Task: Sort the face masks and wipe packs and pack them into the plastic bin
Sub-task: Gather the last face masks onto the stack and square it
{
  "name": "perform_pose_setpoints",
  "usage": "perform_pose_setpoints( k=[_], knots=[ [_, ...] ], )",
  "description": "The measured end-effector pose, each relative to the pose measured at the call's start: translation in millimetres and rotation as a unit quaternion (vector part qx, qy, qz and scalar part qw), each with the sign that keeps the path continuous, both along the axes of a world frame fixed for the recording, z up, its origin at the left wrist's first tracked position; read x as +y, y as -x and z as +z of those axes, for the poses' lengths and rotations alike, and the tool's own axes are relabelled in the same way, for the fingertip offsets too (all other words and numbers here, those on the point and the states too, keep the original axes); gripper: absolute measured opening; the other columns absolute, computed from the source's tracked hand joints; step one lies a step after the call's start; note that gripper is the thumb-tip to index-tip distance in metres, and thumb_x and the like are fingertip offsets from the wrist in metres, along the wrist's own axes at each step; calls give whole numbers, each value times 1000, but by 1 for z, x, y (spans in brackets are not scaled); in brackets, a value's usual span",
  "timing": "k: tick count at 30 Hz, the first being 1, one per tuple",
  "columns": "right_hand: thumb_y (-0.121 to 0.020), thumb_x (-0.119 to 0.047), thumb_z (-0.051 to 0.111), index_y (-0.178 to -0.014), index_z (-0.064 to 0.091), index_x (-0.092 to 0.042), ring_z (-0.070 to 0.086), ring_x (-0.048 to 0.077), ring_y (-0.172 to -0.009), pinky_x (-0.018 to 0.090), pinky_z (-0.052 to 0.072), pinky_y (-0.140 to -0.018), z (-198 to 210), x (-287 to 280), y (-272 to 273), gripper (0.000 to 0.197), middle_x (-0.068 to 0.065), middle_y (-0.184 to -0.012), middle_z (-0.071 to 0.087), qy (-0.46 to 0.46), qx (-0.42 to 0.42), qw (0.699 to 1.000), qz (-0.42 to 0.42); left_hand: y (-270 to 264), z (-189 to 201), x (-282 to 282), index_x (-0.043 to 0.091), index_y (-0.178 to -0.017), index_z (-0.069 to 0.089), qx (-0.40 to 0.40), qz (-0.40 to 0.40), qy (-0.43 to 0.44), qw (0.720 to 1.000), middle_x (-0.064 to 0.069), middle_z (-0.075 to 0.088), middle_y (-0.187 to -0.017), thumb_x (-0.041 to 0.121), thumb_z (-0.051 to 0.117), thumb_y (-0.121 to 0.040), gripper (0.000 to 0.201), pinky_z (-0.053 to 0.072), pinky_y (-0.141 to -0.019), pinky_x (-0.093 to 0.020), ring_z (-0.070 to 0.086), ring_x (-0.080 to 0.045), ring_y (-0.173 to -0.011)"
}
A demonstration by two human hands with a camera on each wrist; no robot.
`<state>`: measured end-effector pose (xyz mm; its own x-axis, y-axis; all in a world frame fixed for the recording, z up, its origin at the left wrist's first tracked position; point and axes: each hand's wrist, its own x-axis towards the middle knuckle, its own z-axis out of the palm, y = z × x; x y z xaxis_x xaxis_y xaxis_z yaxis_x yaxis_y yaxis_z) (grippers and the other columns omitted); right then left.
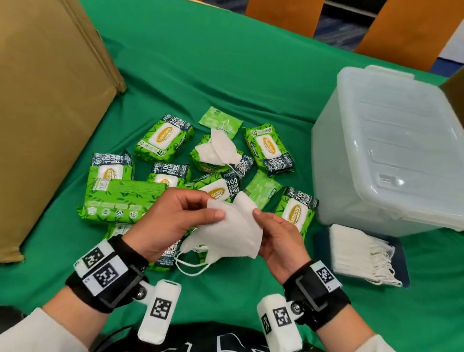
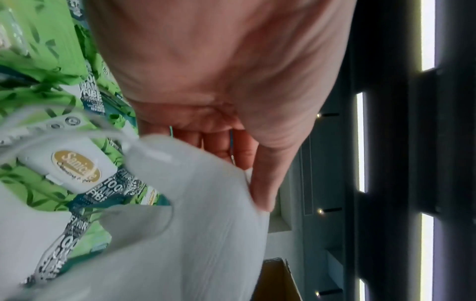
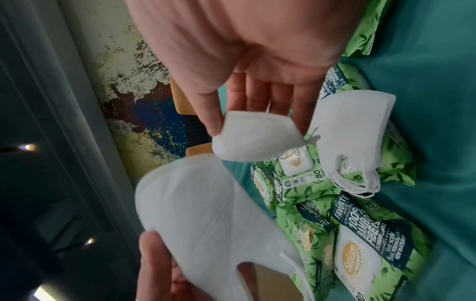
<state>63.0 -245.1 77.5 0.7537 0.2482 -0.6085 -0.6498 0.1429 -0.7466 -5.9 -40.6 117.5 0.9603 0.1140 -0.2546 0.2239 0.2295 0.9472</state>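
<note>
Face mask (image 1: 236, 228) pinched between left hand (image 1: 173, 221) and right hand (image 1: 278, 242).

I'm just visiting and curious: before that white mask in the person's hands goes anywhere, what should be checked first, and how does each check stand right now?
1. Mask held firmly: ok. The left hand and right hand both pinch the white face mask.
2. Only one mask in hand: cannot tell; the wrist views show layers that may be separate masks.
3. Ear loops free of the wipe packs: cannot tell; a loop hangs down over a pack.
4. Place for it: ok. A mask stack lies in front of the plastic bin.
5. Bin ready to fill: not ok. It appears to sit upside down.
6. Other masks left: not ok. More masks lie on the packs.
</note>
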Motion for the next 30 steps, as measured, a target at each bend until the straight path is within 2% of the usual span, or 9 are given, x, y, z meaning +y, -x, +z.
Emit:
perform_pose_setpoints(
  k=[3,5,9,11,13,19,22,25,30],
  knots=[
    [-73,-21,80,-89,70,-6,62,24,-68,36,53,-69,4,1,2,24,14,-84,69,-14,-2,1000,17,-4,-3,-5,-3,-88,75,9,-2,-1,1000,-16,74,-86,12,77,-78,18,56,-75,-27,68,-17,-80],
    [-82,-13,75,-85,71,-8,60,24,-66,34,53,-64,7,2,4,7,14,-82,68,-24,-6,999,30,-9,-10,-9,-2,-87,76,17,12,-53,998,-21,75,-91,9,81,-79,15,53,-78,-33,66,-19,-81],
    [-92,-5,66,-85,69,-11,61,21,-58,30,54,-51,13,5,9,10,11,-77,69,-12,-14,997,74,-15,-19,-11,-1,-88,75,36,31,-110,993,-21,74,-85,2,86,-75,17,51,-69,-26,63,-14,-70],
    [-93,-4,63,-86,69,-10,63,22,-58,32,57,-52,14,6,10,10,12,-78,69,-12,-10,997,80,-16,-20,-9,4,-90,73,48,27,-122,991,-21,70,-76,5,89,-72,24,48,-63,-23,60,-15,-66],
    [-92,-4,63,-87,69,-11,63,25,-63,36,58,-56,15,6,9,11,15,-82,68,-4,-6,997,77,-16,-20,-6,8,-96,72,65,9,-116,991,-11,67,-68,8,91,-70,32,45,-61,-24,57,-15,-64],
    [-91,-8,64,-93,70,-11,61,27,-73,36,56,-60,14,7,5,7,15,-87,65,45,-8,994,101,-21,-21,-2,20,-109,74,59,-37,-122,990,-6,69,-68,11,93,-68,47,49,-77,-33,61,-15,-68],
    [-92,-9,63,-91,69,-11,62,23,-67,34,55,-59,16,10,5,6,11,-80,65,50,-13,992,115,-24,-22,-2,21,-106,76,61,-54,-150,985,-4,69,-68,15,94,-67,43,48,-77,-32,60,-13,-66],
    [-93,-8,62,-89,68,-11,61,20,-64,34,53,-61,16,10,5,8,7,-75,63,45,-19,992,117,-26,-26,-3,15,-96,79,61,-52,-140,987,-5,64,-66,10,94,-67,33,48,-76,-30,56,-14,-63],
    [-94,-7,62,-87,68,-11,62,21,-68,37,55,-64,16,10,3,10,9,-80,64,41,-25,993,111,-26,-34,-3,11,-88,78,67,-30,-145,987,-18,70,-75,11,94,-66,27,49,-73,-32,62,-17,-67]
  ],
)
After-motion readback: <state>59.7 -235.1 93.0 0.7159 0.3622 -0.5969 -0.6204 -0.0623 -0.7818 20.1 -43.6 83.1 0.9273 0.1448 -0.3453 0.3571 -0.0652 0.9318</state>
